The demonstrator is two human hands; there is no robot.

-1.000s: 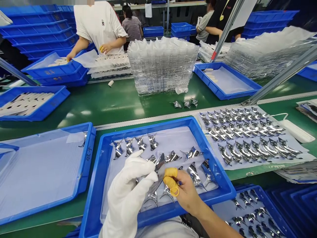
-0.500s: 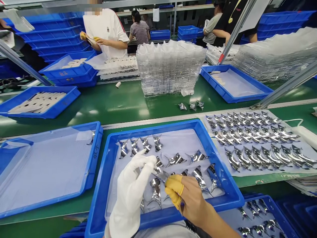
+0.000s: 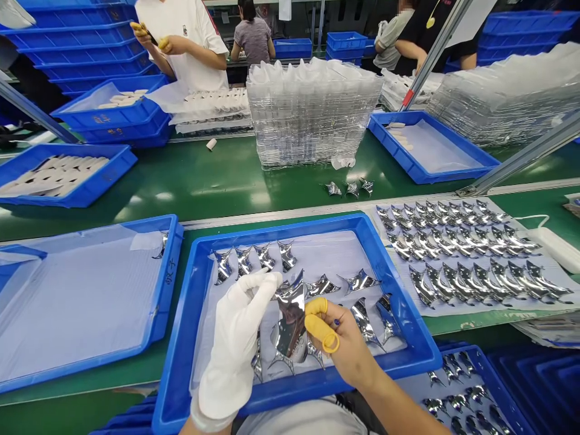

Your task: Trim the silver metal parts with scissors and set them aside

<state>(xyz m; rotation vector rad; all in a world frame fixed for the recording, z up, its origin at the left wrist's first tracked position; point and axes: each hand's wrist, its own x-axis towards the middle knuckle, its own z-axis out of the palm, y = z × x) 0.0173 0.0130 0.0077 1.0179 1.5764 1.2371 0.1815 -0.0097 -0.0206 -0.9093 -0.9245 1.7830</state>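
Observation:
A curved, mirror-bright metal piece (image 3: 291,326) with pointed corners is raised above the blue tray (image 3: 403,370), its broad face turned toward me. My left hand (image 3: 240,332), in a white glove, pinches its upper left corner. Yellow finger cots cover the thumb and forefinger of my right hand (image 3: 338,338), which are closed on the piece's right edge. A small dark blue tip shows between those fingers; what it belongs to is hidden. Similar metal pieces (image 3: 360,281) lie in the tray on a white liner, some partly covered by my hands.
Rows of shiny pieces (image 3: 462,241) lie on a white sheet at the right. A lined blue tray (image 3: 90,302) stands left. Behind are a stack of clear plastic trays (image 3: 312,121) and three loose pieces (image 3: 352,188). A co-worker (image 3: 185,42) works across the bench.
The held metal piece has been turned from nearly edge-on to face me. My right hand has rotated, its fingers now at the piece's right edge. The view has tilted slightly down.

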